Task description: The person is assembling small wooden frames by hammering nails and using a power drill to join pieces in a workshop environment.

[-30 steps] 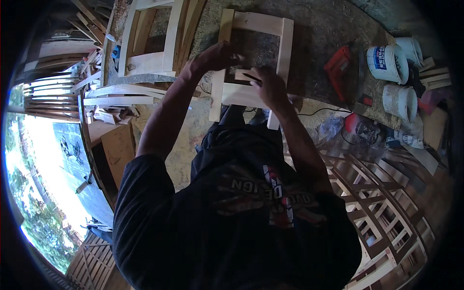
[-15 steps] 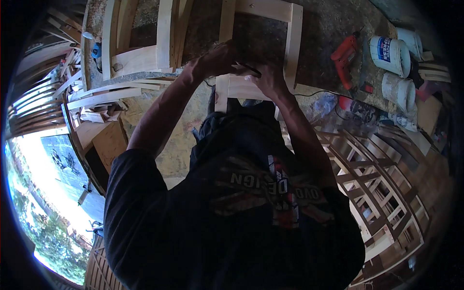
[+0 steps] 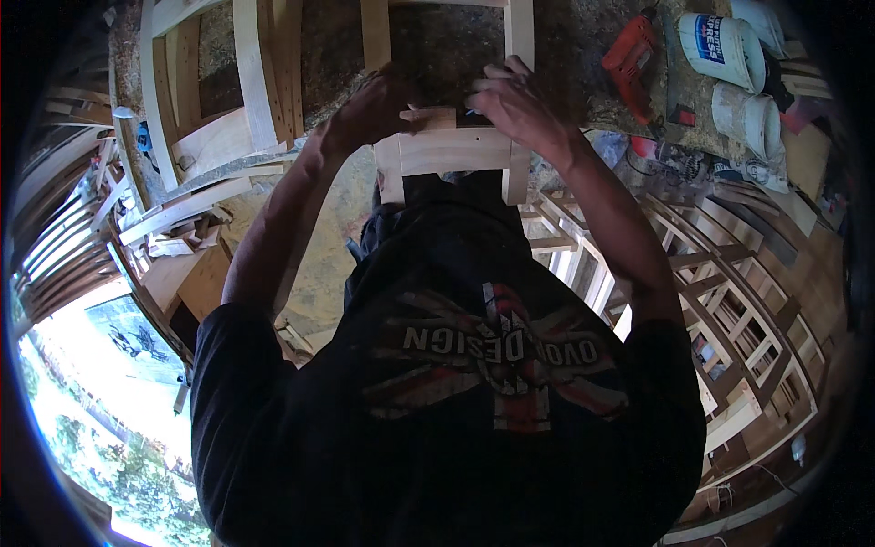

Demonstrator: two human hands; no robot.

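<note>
A pale wooden frame lies across the bench edge in front of my body. On its near crosspiece rests a small wooden block. My left hand is closed at the block's left end, the thumb against it. Just right of the block, my right hand has its fingers bent over the frame. A small dark bit shows under those fingertips, too little to name.
Another wooden frame lies to the left on the bench. A red power drill and white buckets stand at the right. Slatted wooden frames fill the right side; wood offcuts are piled at left.
My hands have moved apart from their close grip over the frame. The small block now shows on the crosspiece between them. The whole view has shifted slightly left and up.
</note>
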